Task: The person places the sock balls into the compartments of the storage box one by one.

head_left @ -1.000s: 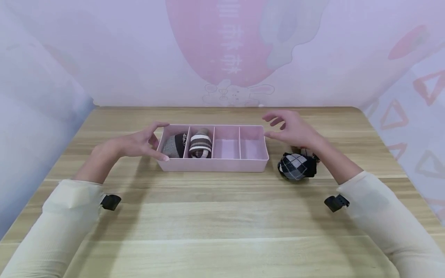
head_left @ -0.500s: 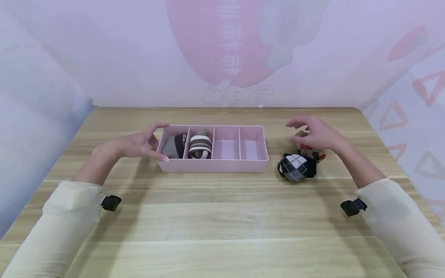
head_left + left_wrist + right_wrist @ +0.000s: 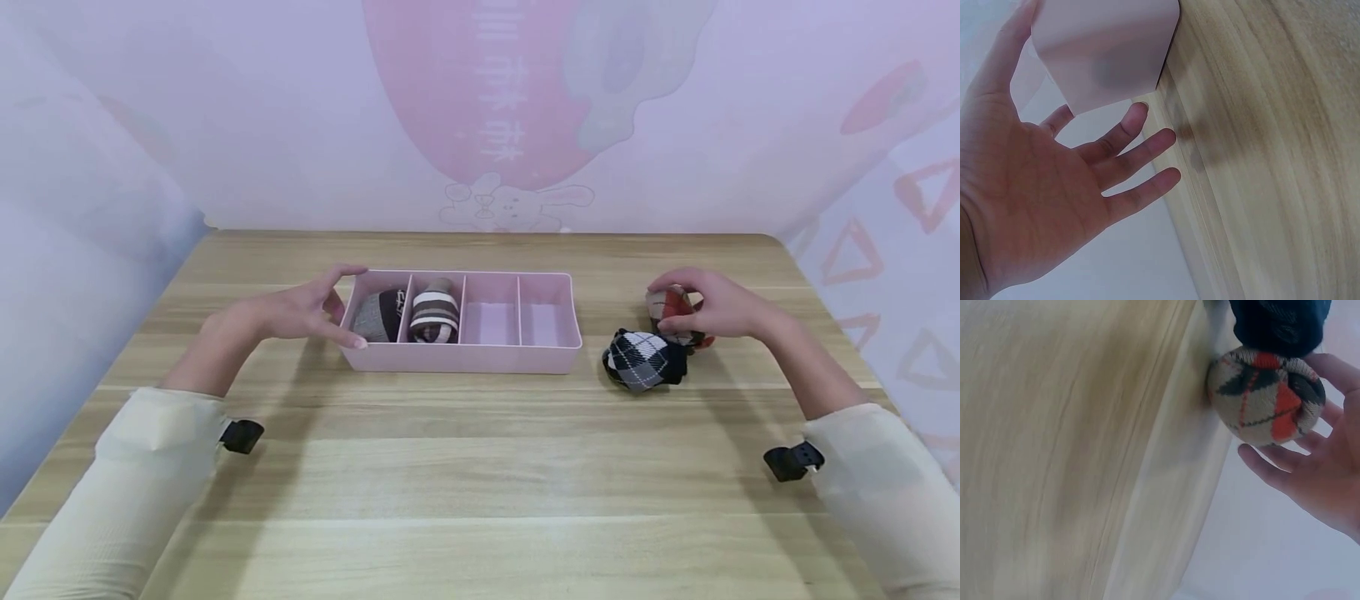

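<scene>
While the left hand point(image 3: 288, 312) rests spread against the left end of the pink tray point(image 3: 465, 360), its thumb at the far corner and its straight fingers along the near corner, the right hand point(image 3: 716, 304) curls over the tan, red and black sock ball point(image 3: 670, 307) on the wooden table point(image 3: 480, 467), well to the right of the tray. The right wrist view shows the fingers point(image 3: 1272, 469) cupped round the far side of that ball, touching it, though a firm grip cannot be confirmed from there. Just in front of it, touching or nearly so, lies the black-and-white argyle sock ball point(image 3: 641, 360), beside the tray's right end. Inside the tray, the leftmost compartment holds a grey and dark sock roll point(image 3: 377, 316), and the next one holds a brown-and-white striped sock roll point(image 3: 433, 317); the two right compartments show only their pink floor.
</scene>
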